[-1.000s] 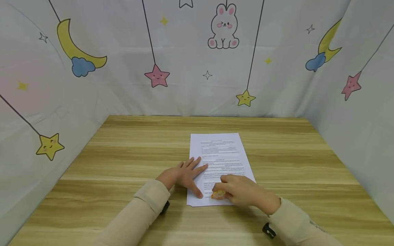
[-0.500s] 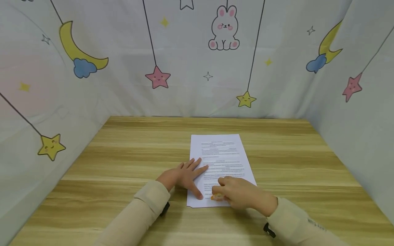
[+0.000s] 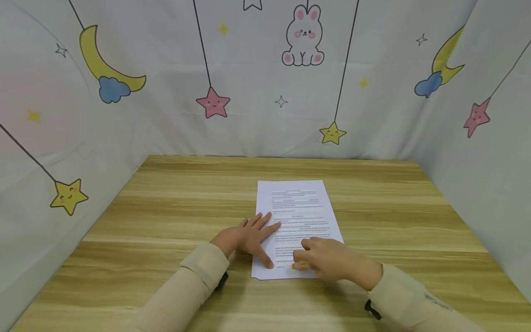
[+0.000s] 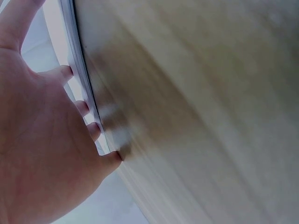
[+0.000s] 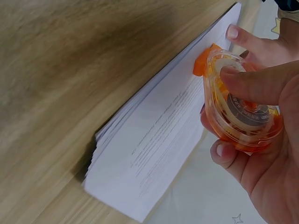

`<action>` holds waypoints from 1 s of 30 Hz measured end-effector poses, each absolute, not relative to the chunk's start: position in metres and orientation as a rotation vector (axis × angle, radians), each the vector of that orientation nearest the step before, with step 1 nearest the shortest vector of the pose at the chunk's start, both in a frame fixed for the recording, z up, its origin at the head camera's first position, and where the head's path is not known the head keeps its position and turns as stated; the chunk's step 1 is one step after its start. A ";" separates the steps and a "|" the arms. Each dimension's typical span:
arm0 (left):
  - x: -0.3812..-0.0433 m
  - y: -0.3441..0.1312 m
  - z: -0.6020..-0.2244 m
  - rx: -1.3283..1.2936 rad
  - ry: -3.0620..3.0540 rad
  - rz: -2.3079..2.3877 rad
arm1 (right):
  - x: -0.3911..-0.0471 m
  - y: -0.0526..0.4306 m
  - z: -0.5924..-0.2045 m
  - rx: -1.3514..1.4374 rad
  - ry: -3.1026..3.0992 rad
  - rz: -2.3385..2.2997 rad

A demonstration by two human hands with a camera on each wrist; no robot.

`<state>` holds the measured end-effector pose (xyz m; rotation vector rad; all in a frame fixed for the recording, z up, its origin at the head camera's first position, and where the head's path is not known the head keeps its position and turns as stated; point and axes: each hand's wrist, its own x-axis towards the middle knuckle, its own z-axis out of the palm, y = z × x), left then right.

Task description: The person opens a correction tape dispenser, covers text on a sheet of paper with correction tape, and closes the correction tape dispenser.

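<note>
A stack of printed paper sheets point(image 3: 296, 200) lies on the table, its lines of text broken by white gaps. My left hand point(image 3: 250, 235) rests with spread fingers on the left side of the stack; the left wrist view shows its fingertips point(image 4: 112, 161) along the paper's edge. My right hand point(image 3: 332, 259) pinches a correction tape point(image 5: 243, 102), a round clear case with orange parts, between thumb and fingers. Its orange tip point(image 5: 203, 63) is down at the top sheet near the bottom line of text. In the head view the fingers cover much of the case.
The wood-grain table point(image 3: 186, 198) spreads around the stack. A white curtain point(image 3: 257, 129) printed with stars, moons and a rabbit hangs behind and at both sides. Each sleeved wrist carries a black strap piece point(image 3: 372, 310).
My right hand first shifts slightly left, then slides right along the bottom text line with the correction tape. My left hand stays in place on the paper.
</note>
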<state>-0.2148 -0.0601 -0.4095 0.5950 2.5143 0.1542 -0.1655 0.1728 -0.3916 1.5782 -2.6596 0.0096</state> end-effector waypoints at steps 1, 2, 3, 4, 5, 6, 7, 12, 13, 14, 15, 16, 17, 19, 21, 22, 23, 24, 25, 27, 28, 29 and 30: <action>-0.215 -0.060 -0.409 0.596 2.515 0.153 | -0.166 0.175 -0.391 1.572 -2.668 0.012; -0.215 -0.060 -0.409 0.596 2.515 0.154 | -0.166 0.177 -0.391 1.566 -2.678 0.015; -0.215 -0.059 -0.408 0.598 2.515 0.153 | -0.166 0.179 -0.390 1.560 -2.683 0.020; -0.215 -0.059 -0.408 0.602 2.516 0.152 | -0.166 0.181 -0.390 1.556 -2.683 0.022; -0.215 -0.059 -0.408 0.607 2.518 0.150 | -0.166 0.183 -0.390 1.555 -2.681 0.026; -0.215 -0.059 -0.407 0.612 2.518 0.149 | -0.166 0.184 -0.390 1.554 -2.676 0.027; -0.216 -0.058 -0.407 0.618 2.518 0.148 | -0.166 0.186 -0.390 1.551 -2.676 0.035; -0.216 -0.057 -0.405 0.644 2.520 0.147 | -0.167 0.194 -0.391 1.539 -2.669 0.039; -0.216 -0.057 -0.404 0.645 2.520 0.148 | -0.168 0.195 -0.391 1.538 -2.671 0.037; -0.216 -0.056 -0.404 0.644 2.519 0.150 | -0.168 0.197 -0.392 1.539 -2.667 0.034; -0.217 -0.056 -0.404 0.643 2.518 0.151 | -0.168 0.198 -0.392 1.541 -2.660 0.039; -0.217 -0.056 -0.404 0.642 2.517 0.152 | -0.169 0.199 -0.393 1.541 -2.651 0.044; -0.217 -0.056 -0.404 0.642 2.515 0.152 | -0.169 0.201 -0.393 1.540 -2.643 0.054; -0.218 -0.055 -0.405 0.641 2.516 0.153 | -0.170 0.204 -0.396 1.532 -2.612 0.113; -0.218 -0.054 -0.405 0.643 2.516 0.148 | -0.170 0.209 -0.398 1.500 -2.602 0.204; -0.217 -0.054 -0.406 0.642 2.518 0.143 | -0.170 0.212 -0.399 1.475 -2.608 0.257; -0.217 -0.054 -0.406 0.637 2.519 0.139 | -0.170 0.215 -0.400 1.442 -2.624 0.315; -0.216 -0.054 -0.406 0.631 2.519 0.136 | -0.170 0.218 -0.400 1.407 -2.642 0.369; -0.216 -0.054 -0.407 0.622 2.518 0.137 | -0.169 0.220 -0.400 1.370 -2.667 0.419; -0.215 -0.053 -0.407 0.601 2.517 0.140 | -0.168 0.224 -0.401 1.301 -2.720 0.481; -0.215 -0.053 -0.407 0.597 2.513 0.139 | -0.167 0.225 -0.401 1.273 -2.741 0.499; -0.215 -0.053 -0.407 0.588 2.512 0.144 | -0.167 0.226 -0.401 1.255 -2.758 0.508; -0.215 -0.053 -0.407 0.582 2.512 0.144 | -0.167 0.226 -0.402 1.248 -2.768 0.517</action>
